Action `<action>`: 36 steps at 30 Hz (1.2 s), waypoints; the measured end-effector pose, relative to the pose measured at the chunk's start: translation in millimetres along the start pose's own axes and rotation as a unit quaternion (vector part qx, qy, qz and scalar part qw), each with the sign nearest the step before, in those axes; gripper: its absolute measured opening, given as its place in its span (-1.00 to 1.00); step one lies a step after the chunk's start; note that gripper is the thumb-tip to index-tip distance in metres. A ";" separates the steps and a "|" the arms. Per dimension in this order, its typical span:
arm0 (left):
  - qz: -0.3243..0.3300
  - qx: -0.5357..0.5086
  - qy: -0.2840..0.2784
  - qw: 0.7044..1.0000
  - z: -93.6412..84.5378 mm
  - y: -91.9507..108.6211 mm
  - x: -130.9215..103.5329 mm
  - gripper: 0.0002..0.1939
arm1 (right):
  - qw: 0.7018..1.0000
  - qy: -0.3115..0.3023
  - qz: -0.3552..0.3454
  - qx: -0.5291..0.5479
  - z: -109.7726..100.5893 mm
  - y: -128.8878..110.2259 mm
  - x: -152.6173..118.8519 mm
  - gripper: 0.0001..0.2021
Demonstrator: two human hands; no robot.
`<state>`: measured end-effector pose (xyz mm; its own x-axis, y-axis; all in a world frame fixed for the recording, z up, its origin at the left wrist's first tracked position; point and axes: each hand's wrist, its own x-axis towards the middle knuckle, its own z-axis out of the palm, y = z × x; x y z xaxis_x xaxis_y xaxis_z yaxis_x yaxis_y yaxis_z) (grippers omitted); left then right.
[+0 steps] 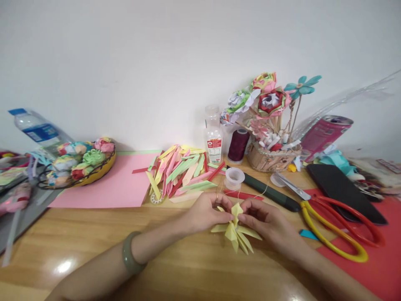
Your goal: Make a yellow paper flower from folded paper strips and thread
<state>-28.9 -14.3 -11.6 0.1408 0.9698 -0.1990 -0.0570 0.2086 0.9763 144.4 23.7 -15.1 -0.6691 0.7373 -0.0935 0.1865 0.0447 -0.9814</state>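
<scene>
A yellow folded-paper flower [232, 232] with pointed petals is held just above the wooden table, its petals fanning out below the fingers. My left hand [205, 213], with a green bangle on the wrist, pinches it from the left. From the other side, the thumb and fingers of my right hand [266, 217] are closed on the flower too. Thin thread [238, 193] runs near the fingertips; which hand has it I cannot tell. Just behind the hands stand a small white plastic spool [234, 179] and red paper strips [242, 195].
Folded paper strips [184, 169] are heaped behind my left hand on pink paper [125, 179]. To the right lie a dark green cutter [269, 190] and red-and-yellow scissors [333, 225]. A clear bottle [214, 138], purple thread cone [238, 146] and flower basket [271, 159] stand along the wall.
</scene>
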 end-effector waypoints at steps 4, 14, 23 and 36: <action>-0.022 0.008 0.016 1.000 0.0 -2.0 1.1 -0.88 | 1.000 0.004 -0.009 -0.019 -0.2 1.7 2.1 -0.77; 0.012 0.033 0.043 0.998 2.8 -11.4 2.3 -0.86 | 1.000 0.023 -0.016 -0.010 3.6 6.1 5.3 -0.80; 0.030 0.034 0.029 0.999 4.1 -8.4 0.1 -0.86 | 1.000 0.024 -0.012 -0.010 3.2 6.9 3.6 -0.82; 0.203 0.200 0.094 0.954 13.2 -6.7 -14.1 -0.87 | 0.864 0.129 -0.266 -0.406 8.8 6.5 -10.0 -0.90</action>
<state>-17.5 -31.0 -14.2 0.0058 0.9737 0.2279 0.3169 -0.2180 0.9231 146.0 10.8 -22.0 -0.6521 0.5874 0.4793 0.4155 0.8057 -0.4222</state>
